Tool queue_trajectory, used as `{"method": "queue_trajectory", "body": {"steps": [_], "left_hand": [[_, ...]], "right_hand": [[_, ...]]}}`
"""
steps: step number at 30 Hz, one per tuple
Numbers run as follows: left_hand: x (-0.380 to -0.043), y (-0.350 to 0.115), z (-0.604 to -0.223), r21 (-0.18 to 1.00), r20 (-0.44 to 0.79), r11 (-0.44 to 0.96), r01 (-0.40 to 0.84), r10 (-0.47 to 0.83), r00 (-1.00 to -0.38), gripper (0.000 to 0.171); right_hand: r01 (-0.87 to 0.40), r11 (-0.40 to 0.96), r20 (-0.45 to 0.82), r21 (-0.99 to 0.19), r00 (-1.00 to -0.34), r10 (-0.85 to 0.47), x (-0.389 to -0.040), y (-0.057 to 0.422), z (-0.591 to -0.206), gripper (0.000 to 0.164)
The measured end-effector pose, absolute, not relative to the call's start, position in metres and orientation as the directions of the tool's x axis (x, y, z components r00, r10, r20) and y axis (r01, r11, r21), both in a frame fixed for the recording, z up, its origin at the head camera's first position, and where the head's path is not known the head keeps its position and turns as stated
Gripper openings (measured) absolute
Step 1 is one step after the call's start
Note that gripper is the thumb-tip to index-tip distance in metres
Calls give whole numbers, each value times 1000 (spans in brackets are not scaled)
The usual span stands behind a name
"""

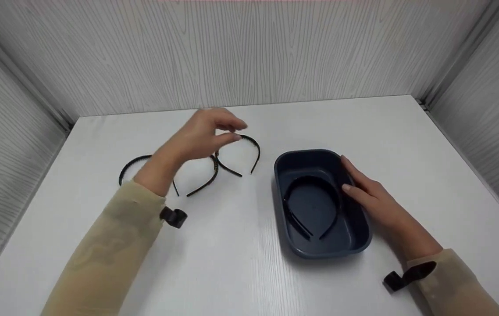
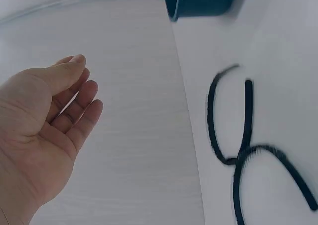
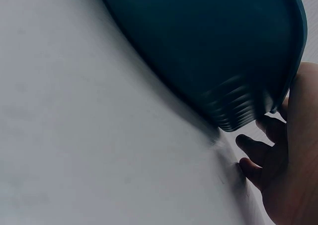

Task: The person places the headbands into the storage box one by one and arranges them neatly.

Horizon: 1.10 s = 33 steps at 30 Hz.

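My left hand (image 1: 214, 131) is raised over the black toothed headbands on the table, its fingers loosely bent and nothing between them. Nearest to it is the right-hand headband (image 1: 258, 151); beside this one and touching it lies the middle headband (image 1: 208, 182). Partly hidden by my left forearm is the left headband (image 1: 126, 168). With thumb over the rim and fingers along the outside, my right hand (image 1: 374, 199) holds the long side of a dark blue plastic tub (image 1: 295, 248). Inside the tub, black headbands (image 1: 336, 197) lie overlapped, ends toward me.
The tub stands on a white table (image 1: 227, 250), right of the loose headbands. A pale wood-grain panel (image 1: 249, 52) rises at the table's back edge, with similar panels at both sides. Black clips (image 1: 173, 217) sit at both sleeve cuffs.
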<state>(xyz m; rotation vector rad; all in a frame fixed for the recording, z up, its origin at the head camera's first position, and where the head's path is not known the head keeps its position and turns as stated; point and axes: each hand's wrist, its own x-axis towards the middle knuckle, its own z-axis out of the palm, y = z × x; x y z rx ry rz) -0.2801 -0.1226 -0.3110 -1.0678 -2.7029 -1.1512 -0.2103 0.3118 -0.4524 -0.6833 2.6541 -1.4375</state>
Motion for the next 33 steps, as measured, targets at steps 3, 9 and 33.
{"method": "queue_trajectory", "body": {"steps": [3, 9, 33], "left_hand": [[-283, -152, -311, 628, 234, 570, 529, 510, -828, 27], [-289, -198, -321, 645, 158, 650, 403, 403, -902, 28], [-302, -293, -385, 579, -132, 797, 170, 297, -946, 36]], "right_hand": [[-352, 471, 161, -809, -903, -399, -209, 314, -452, 64], [-363, 489, 175, -793, -905, -389, -203, 318, -451, 64], [-364, 489, 173, -793, -904, -391, -189, 323, -451, 64]]}}
